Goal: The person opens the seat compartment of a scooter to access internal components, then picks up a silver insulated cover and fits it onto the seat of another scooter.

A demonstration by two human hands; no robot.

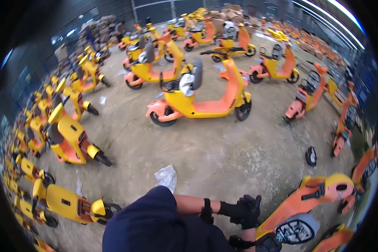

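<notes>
My two hands meet low in the picture, right of centre, both in black gloves. My left hand (230, 210) reaches across from the left and closes on the glove of my right hand. My right hand (252, 205) points upward, and some of its fingers are stretched out. Dark on dark, the fingers partly merge where the gloves overlap. A black band (207, 210) circles my left wrist. Close by my right forearm stands an orange and yellow scooter (281, 210) with a dark seat (297, 230). Neither hand visibly touches it.
A yellow and orange scooter (206, 108) stands ahead on the concrete floor. Rows of yellow scooters (71, 136) line the left; more orange ones (308, 94) stand right. A black object (311, 156) and a crumpled plastic sheet (167, 177) lie on the floor. Cardboard (233, 16) is piled behind.
</notes>
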